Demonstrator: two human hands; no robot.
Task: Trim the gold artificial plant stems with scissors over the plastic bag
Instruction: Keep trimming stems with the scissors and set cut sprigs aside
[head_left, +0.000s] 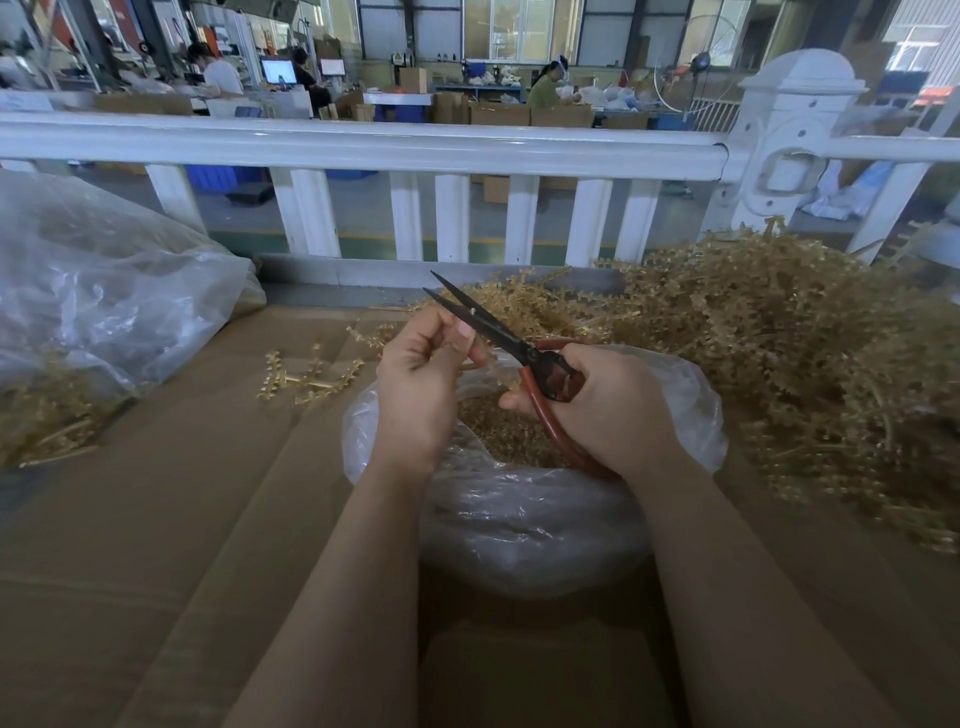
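Pinching something small between thumb and curled fingers (457, 332), my left hand (415, 384) sits right at the scissor blades, though I cannot tell whether a stem is in that pinch, since the fingers hide it. My right hand (608, 405) is wrapped round the red handles of the scissors (514, 345), blades parted a little and pointing up and away, which I judge leaves them ready to close on whatever the left presents. Both hands hover over the open mouth of the plastic bag (519, 514), so offcuts should drop straight onto the gold trimmings already inside rather than scatter. To the right, within easy reach of the scissor hand, lies the big heap of gold stems (779, 332), probably the untrimmed supply. A few loose sprigs (306, 374) lie on the cardboard-covered worktop (156, 519) just left of the bag, and a larger clear bag (98, 291) holding more gold pieces sits at far left, likely for finished ones.
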